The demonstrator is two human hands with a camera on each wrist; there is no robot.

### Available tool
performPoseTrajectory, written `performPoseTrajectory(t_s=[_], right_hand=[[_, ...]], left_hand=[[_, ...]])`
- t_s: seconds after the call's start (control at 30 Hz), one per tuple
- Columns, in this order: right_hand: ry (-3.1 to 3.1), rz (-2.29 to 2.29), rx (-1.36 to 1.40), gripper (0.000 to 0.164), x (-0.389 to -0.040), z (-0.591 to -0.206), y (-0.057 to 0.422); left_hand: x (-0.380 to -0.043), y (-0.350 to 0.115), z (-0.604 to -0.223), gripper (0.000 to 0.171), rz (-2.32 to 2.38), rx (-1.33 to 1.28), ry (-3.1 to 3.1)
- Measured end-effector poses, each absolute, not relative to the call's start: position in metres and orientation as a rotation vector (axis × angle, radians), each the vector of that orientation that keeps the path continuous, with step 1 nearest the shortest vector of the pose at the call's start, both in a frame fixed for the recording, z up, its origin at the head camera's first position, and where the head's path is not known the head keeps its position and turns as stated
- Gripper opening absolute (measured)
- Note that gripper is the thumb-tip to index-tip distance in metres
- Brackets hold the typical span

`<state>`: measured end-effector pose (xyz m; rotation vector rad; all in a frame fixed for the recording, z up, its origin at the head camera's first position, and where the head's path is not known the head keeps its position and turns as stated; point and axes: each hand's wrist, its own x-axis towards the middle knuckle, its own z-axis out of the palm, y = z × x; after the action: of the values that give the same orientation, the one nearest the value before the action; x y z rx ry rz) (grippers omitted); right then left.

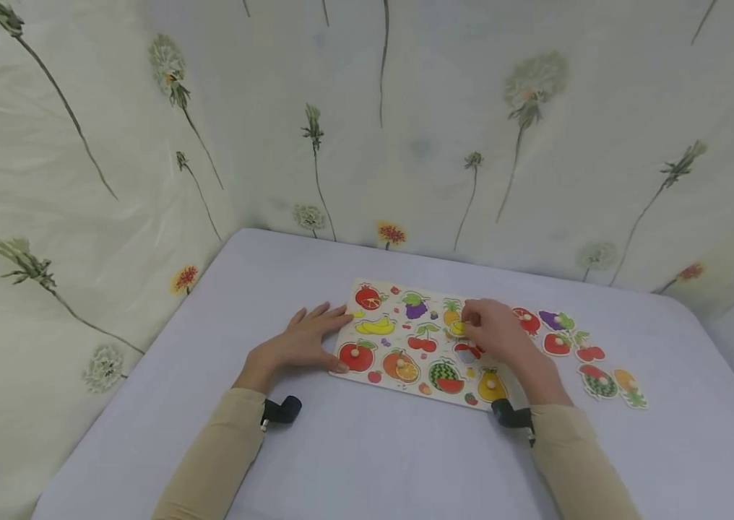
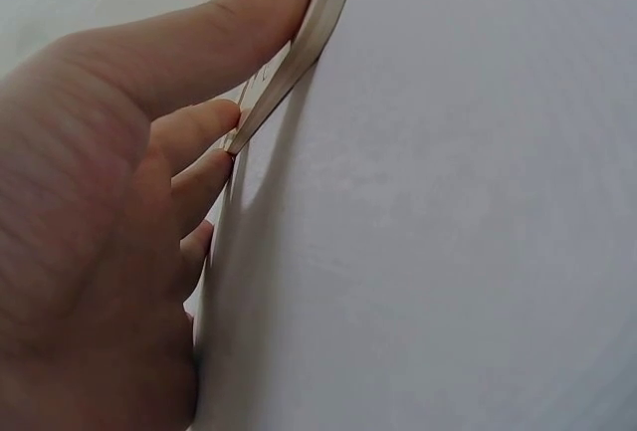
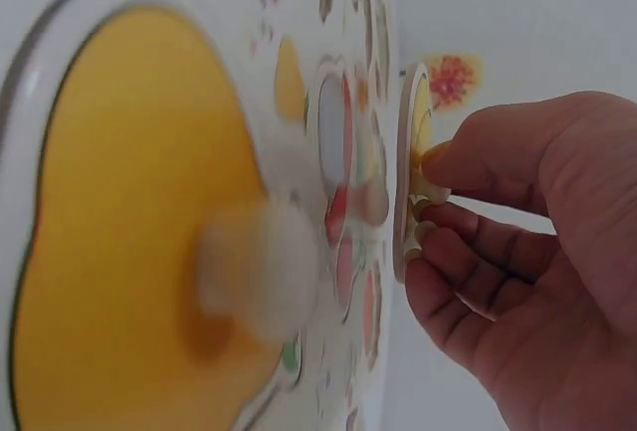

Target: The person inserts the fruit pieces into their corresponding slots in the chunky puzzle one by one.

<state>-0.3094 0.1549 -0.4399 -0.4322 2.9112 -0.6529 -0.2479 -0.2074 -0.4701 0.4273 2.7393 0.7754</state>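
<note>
My right hand [image 1: 497,328] pinches a yellow fruit puzzle piece [image 3: 422,122] by its knob, thumb against fingertips. In the right wrist view the piece stands on edge, just off the fruit puzzle board [image 1: 424,361]. From the head view it overlaps the board's right half, near the pineapple picture [image 1: 451,312]. My left hand [image 1: 295,343] lies spread at the board's left side, its thumb on the near corner and fingertips along the edge. Knobbed apple [image 1: 357,356], orange [image 1: 401,366] and pear [image 1: 492,386] pieces show in the board's near row.
To the board's right lie several loose fruit pieces, among them grapes [image 1: 555,319], cherries [image 1: 591,352], a watermelon [image 1: 598,381] and a pineapple [image 1: 630,388]. A white cloth covers the table [image 1: 367,462]. Behind it hangs a dandelion-print curtain [image 1: 419,180].
</note>
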Motion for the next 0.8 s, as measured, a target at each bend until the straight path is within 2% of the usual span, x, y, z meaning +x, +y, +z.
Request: performPoseTrajectory(t_s=[0.43,0.8], right_hand=[[2.856,-0.662,-0.467,0.018,-0.309,-0.44,0.129],[2.824,-0.695,-0.505,0.013,-0.305,-0.436,0.112]], left_hand=[[-0.253,-0.21,-0.476,0.096,0.747,0.427,2.739],[-0.253,-0.209,-0.475,0.096,0.739,0.446,2.743]])
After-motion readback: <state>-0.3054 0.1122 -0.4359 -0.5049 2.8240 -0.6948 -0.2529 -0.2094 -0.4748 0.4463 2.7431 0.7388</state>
